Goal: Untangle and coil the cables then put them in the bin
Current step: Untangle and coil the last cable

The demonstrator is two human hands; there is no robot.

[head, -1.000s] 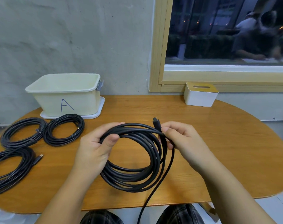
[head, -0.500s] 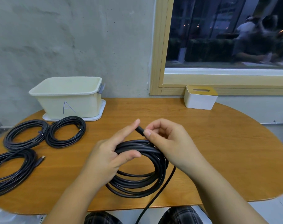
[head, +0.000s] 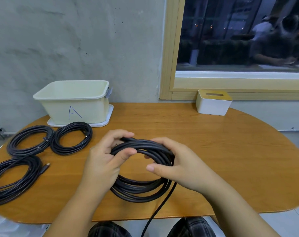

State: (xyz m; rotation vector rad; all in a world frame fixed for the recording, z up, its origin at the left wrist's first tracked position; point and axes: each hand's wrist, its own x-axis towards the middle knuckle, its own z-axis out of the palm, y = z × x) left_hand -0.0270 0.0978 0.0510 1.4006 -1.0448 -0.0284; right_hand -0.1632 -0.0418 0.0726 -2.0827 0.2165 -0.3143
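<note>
Since the earlier frame, both hands have closed onto the far arc of the black coil (head: pixel 142 190); its plug end no longer shows. I see the left hand (head: pixel 107 161) gripping the bundle, thumb over it, and the right hand (head: pixel 177 166) curled round its right side, thumb extended. One strand trails off the near table (head: pixel 230 168) edge. Three coiled cables (head: pixel 71 138) lie at left, near the bin (head: pixel 73 101) marked A. A tissue box (head: pixel 212 104) stands far right.
</note>
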